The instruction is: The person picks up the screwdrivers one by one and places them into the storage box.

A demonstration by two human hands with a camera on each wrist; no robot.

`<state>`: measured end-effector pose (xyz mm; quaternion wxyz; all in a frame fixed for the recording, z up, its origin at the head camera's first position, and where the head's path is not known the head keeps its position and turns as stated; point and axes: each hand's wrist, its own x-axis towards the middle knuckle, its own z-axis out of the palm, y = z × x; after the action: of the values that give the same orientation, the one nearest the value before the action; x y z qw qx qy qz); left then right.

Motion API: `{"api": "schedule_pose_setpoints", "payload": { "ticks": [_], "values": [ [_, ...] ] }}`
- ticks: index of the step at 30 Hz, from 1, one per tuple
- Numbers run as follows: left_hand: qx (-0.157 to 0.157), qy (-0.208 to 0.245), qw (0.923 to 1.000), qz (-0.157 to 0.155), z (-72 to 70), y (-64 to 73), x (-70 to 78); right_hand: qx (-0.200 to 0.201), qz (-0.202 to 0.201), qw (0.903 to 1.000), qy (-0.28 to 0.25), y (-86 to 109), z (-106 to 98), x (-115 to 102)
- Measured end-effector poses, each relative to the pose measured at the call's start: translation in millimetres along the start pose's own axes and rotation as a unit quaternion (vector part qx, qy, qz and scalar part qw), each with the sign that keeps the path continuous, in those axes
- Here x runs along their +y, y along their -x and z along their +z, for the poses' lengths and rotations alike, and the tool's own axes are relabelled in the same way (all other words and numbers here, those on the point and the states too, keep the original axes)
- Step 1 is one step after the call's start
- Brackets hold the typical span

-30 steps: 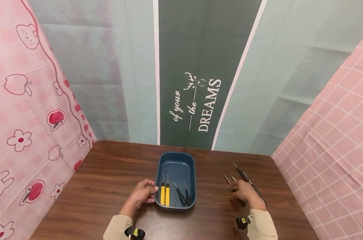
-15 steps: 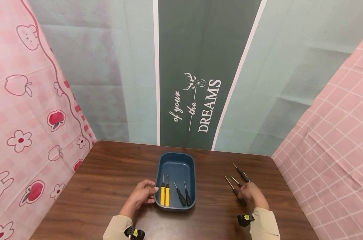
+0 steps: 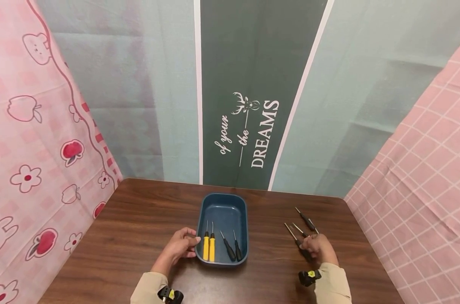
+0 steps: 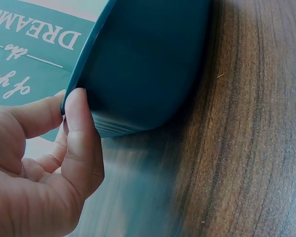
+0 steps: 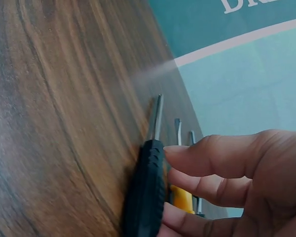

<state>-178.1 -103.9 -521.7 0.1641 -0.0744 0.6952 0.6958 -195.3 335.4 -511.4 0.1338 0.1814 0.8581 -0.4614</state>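
A dark blue rectangular tray (image 3: 224,211) stands mid-table, with two yellow-handled screwdrivers (image 3: 209,245) and two black-handled screwdrivers (image 3: 231,249) lying in its near half. My left hand (image 3: 181,242) pinches the tray's left rim between thumb and finger, plain in the left wrist view. To the right, my right hand (image 3: 318,248) is low over loose screwdrivers. In the right wrist view its fingertips sit at the side of a black screwdriver handle (image 5: 144,190), not wrapped round it. Behind the fingers shows a yellow-handled screwdriver (image 5: 182,198), mostly covered by the hand in the head view.
Another dark-handled screwdriver (image 3: 306,220) lies beyond the right hand, partly hidden by it. The brown wooden table (image 3: 146,211) ends at a grey-green cloth backdrop (image 3: 237,139). Pink patterned cloths (image 3: 423,190) hang at both sides.
My right hand has shifted right and towards me, uncovering the near black screwdriver's handle, then slightly back left over the last half second. My left hand and the tray have stayed put.
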Motion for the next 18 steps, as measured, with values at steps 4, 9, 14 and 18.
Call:
{"api": "schedule_pose_setpoints", "payload": {
  "ticks": [4,9,14,18],
  "values": [
    [0.003,-0.005,1.0000,-0.004,1.0,-0.2,0.5,0.012,0.004,0.9994,0.032,-1.2,3,-1],
    [0.007,-0.006,1.0000,-0.004,1.6,-0.8,-0.3,0.028,-0.022,0.9948,0.095,-4.9,9,-1],
    [0.004,-0.005,1.0000,-0.003,1.4,-1.4,-1.1,0.037,-0.029,0.9925,0.113,-8.8,13,2],
    [0.005,0.001,1.0000,0.000,0.4,-1.8,-0.8,0.034,-0.034,0.9934,0.104,-9.9,15,1]
  ]
}}
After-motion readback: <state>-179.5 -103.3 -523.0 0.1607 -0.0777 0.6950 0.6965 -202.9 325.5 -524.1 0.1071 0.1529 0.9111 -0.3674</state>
